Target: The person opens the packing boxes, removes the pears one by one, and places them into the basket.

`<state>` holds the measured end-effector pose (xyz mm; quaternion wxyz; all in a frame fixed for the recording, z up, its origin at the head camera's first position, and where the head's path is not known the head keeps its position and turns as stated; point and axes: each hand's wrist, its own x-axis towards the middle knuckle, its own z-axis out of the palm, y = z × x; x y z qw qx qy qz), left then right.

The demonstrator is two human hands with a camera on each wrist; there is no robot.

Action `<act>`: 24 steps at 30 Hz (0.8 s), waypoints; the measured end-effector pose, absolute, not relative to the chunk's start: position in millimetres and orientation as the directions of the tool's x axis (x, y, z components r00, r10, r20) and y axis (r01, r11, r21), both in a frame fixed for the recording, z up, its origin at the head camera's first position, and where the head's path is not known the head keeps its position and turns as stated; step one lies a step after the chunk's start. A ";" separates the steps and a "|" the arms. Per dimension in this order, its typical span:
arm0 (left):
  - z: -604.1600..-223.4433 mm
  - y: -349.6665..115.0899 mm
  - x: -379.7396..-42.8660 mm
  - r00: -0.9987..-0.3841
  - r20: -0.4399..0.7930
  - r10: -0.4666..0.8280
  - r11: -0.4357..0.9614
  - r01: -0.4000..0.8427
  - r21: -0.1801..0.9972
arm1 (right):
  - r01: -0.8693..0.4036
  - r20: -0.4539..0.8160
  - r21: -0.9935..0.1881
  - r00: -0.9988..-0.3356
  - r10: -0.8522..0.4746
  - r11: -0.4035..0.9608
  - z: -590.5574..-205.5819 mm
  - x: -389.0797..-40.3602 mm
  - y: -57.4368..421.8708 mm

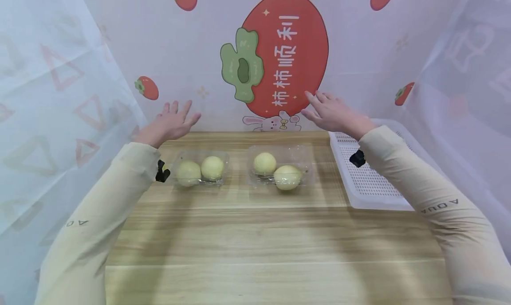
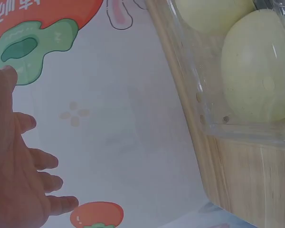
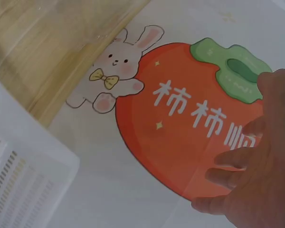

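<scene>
Both hands are raised in the air with their fingers spread, holding nothing. My left hand (image 1: 172, 122) is up beyond the left clear plastic box (image 1: 195, 154), which holds two pale yellow fruits (image 1: 212, 168). In the left wrist view, the fingers of that hand (image 2: 19, 166) are straight and apart, to the left of the box. On the other side, my right hand (image 1: 335, 113) hovers in front of the printed back sheet, near the white basket. A second clear box (image 1: 295, 156) contains two more pale yellow fruits (image 1: 287, 177); it sits to the right of the first.
A white perforated basket (image 1: 353, 201) stands at the right, partly behind my right sleeve. Below lies a wooden tabletop (image 1: 271, 243). White sheets with prints hang at the back and along both sides, and a big red persimmon print (image 1: 295, 52) is on the back one.
</scene>
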<state>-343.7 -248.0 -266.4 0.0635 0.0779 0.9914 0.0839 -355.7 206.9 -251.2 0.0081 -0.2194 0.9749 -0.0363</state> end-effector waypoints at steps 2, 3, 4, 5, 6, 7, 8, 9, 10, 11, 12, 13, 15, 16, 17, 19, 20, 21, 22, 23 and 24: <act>-267.5 -249.7 -341.9 -0.981 -0.101 0.167 0.971 0.146 0.191 | -0.440 0.013 -0.074 -0.898 -0.440 0.895 -250.9 -353.3 202.6; -268.1 -250.7 -341.1 -0.981 -0.096 0.170 0.968 0.148 0.201 | -0.445 0.021 -0.077 -0.895 -0.445 0.892 -250.7 -352.0 200.5; -268.8 -251.9 -340.2 -0.981 -0.088 0.175 0.965 0.154 0.211 | -0.450 0.025 -0.085 -0.893 -0.449 0.889 -250.4 -350.5 198.3; -269.9 -253.5 -339.5 -0.981 -0.075 0.181 0.962 0.161 0.220 | -0.454 0.028 -0.087 -0.891 -0.453 0.887 -249.7 -348.9 195.9; -270.6 -254.9 -338.1 -0.980 -0.063 0.188 0.958 0.169 0.231 | -0.456 0.030 -0.090 -0.890 -0.455 0.886 -249.1 -347.4 193.4; -271.2 -256.4 -336.6 -0.980 -0.048 0.195 0.953 0.178 0.245 | -0.459 0.035 -0.093 -0.888 -0.458 0.883 -248.5 -345.9 191.0; -271.8 -257.6 -334.9 -0.978 -0.037 0.205 0.948 0.189 0.256 | -0.464 0.040 -0.098 -0.886 -0.462 0.880 -248.1 -344.6 188.6; -272.7 -258.8 -333.3 -0.977 -0.022 0.212 0.944 0.199 0.264 | -0.468 0.044 -0.100 -0.884 -0.466 0.878 -247.8 -343.3 186.3; -273.3 -260.1 -331.3 -0.976 -0.011 0.218 0.940 0.207 0.272 | -0.471 0.046 -0.104 -0.882 -0.469 0.876 -247.4 -342.1 183.6; -274.1 -261.1 -329.3 -0.975 -0.003 0.220 0.937 0.211 0.279 | -0.474 0.052 -0.107 -0.880 -0.472 0.874 -247.2 -340.9 181.0; -274.5 -261.8 -327.1 -0.975 0.000 0.222 0.934 0.213 0.286 | -0.479 0.059 -0.114 -0.878 -0.475 0.871 -247.4 -339.7 178.5; -275.4 -262.5 -325.5 -0.975 0.003 0.222 0.933 0.213 0.290 | -0.484 0.067 -0.117 -0.875 -0.479 0.867 -247.7 -338.8 176.4; -278.0 -264.1 -322.4 -0.976 0.008 0.218 0.931 0.210 0.299 | -0.496 0.082 -0.122 -0.868 -0.489 0.860 -248.6 -336.5 171.6; -279.6 -265.1 -320.9 -0.977 0.011 0.215 0.930 0.208 0.302 | -0.501 0.089 -0.128 -0.865 -0.494 0.856 -249.1 -335.3 169.2; -281.2 -265.7 -319.4 -0.977 0.015 0.214 0.928 0.208 0.309 | -0.508 0.097 -0.132 -0.861 -0.499 0.851 -249.6 -334.0 167.0; -284.1 -266.8 -316.4 -0.976 0.022 0.215 0.917 0.210 0.340 | -0.518 0.105 -0.143 -0.855 -0.507 0.844 -250.6 -331.7 162.7; -285.5 -267.5 -314.9 -0.976 0.024 0.218 0.909 0.212 0.358 | -0.522 0.106 -0.152 -0.853 -0.511 0.839 -251.2 -330.4 160.5; -286.8 -268.0 -313.2 -0.976 0.025 0.218 0.904 0.211 0.373 | -0.527 0.109 -0.158 -0.850 -0.516 0.835 -251.9 -329.2 158.4; -288.2 -268.2 -311.4 -0.975 0.025 0.220 0.895 0.212 0.392 | -0.530 0.106 -0.172 -0.848 -0.519 0.831 -252.6 -328.0 156.6; -289.4 -268.4 -309.8 -0.974 0.025 0.225 0.885 0.215 0.413 | -0.530 0.102 -0.183 -0.848 -0.521 0.828 -253.4 -326.8 154.9; -290.6 -268.7 -308.3 -0.973 0.026 0.229 0.876 0.218 0.429 | -0.536 0.101 -0.195 -0.844 -0.527 0.821 -254.1 -325.7 152.9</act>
